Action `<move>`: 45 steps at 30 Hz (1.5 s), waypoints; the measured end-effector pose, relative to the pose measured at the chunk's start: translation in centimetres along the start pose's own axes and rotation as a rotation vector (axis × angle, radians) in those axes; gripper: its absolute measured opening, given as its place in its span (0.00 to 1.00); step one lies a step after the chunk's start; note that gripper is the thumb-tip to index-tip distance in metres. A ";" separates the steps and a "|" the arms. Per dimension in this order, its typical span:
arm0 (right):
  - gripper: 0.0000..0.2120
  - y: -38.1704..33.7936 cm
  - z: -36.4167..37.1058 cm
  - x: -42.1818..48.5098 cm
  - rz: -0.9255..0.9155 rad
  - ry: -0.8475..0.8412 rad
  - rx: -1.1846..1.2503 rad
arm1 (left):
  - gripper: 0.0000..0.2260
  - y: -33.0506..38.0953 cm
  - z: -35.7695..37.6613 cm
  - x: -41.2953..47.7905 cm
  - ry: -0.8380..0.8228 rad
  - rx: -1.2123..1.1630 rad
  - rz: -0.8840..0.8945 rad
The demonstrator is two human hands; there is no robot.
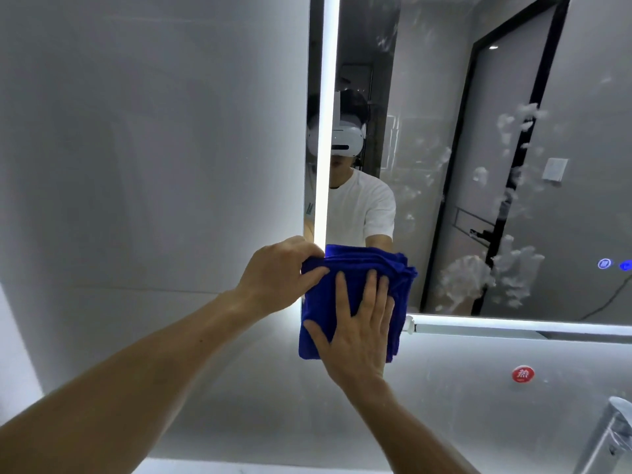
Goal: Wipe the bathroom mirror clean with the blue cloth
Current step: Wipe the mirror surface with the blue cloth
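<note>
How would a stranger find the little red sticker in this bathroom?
Start at the lit mirror and drop below its glowing bottom edge to the grey wall. The red sticker sits there, left of the chrome tap. It is the only round red thing, marked with a white character.

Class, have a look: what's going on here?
A person holds a folded blue cloth at the lower left corner of a lit bathroom mirror. The left hand grips its top edge; the right hand presses flat on it. White foam patches on the mirror's right side are not yet wiped.
</note>
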State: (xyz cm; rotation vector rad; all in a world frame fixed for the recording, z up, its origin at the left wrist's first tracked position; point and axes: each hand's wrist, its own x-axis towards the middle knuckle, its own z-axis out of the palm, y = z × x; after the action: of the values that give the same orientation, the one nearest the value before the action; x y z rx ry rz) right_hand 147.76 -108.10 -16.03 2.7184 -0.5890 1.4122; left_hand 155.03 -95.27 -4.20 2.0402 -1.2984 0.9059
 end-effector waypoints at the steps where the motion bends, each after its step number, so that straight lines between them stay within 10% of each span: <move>1: 0.41 -0.2 0.4 0.3 -0.001 -0.012 -0.014 | 0.04 -0.2 -0.1 -0.2 0.008 0.003 0.017; 19: 0.29 3.7 3.4 -0.7 -0.539 0.057 -0.189 | 0.24 -2.7 -2.3 1.6 0.298 0.158 0.002; 29: 0.34 -0.3 -3.8 13.0 -0.289 0.324 -0.118 | 0.28 -2.7 -4.3 3.6 0.329 0.262 -0.063; 45: 0.31 4.2 -0.9 6.1 -0.642 0.078 -0.266 | 0.29 -2.9 -4.6 3.7 0.291 0.311 -0.059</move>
State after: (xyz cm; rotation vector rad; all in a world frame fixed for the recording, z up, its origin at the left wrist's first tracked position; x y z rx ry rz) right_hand 148.76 -113.77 -11.27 2.3114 0.1030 1.1587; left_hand 157.65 -92.75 1.24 2.0608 -0.9834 1.3895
